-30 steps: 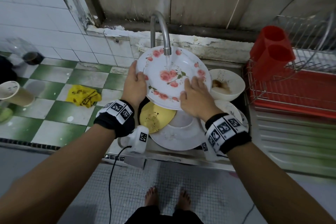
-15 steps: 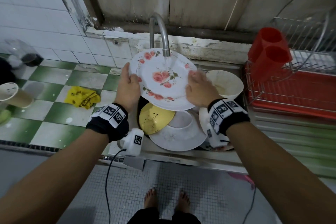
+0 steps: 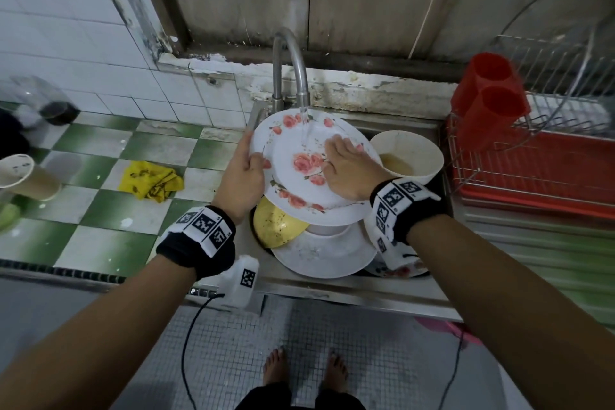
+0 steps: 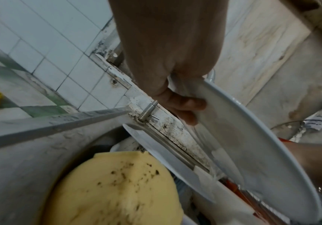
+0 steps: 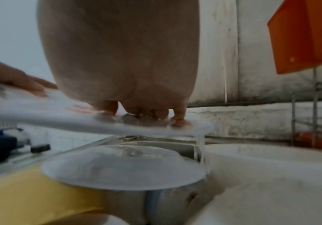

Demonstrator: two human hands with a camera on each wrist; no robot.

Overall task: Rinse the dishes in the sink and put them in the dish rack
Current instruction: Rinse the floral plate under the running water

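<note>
White rose-patterned round plate (image 3: 293, 156) under running tap (image 3: 301, 76); left hand (image 3: 241, 173) grips rim, right hand (image 3: 349, 170) fingers flat on face.

- Left hand (image 3: 242, 173): bare, no glove or ring; a black wristband (image 3: 196, 241) carries white panels printed with black square codes.
- Right hand (image 3: 349, 173): bare, above a matching band (image 3: 401, 206).
- White camera units (image 3: 241, 281) hang under both wrists, trailing thin black cables (image 3: 191, 336).
- Forearms unsleeved; feet (image 3: 275, 364) bare; dark trouser hems at the near edge.
</note>
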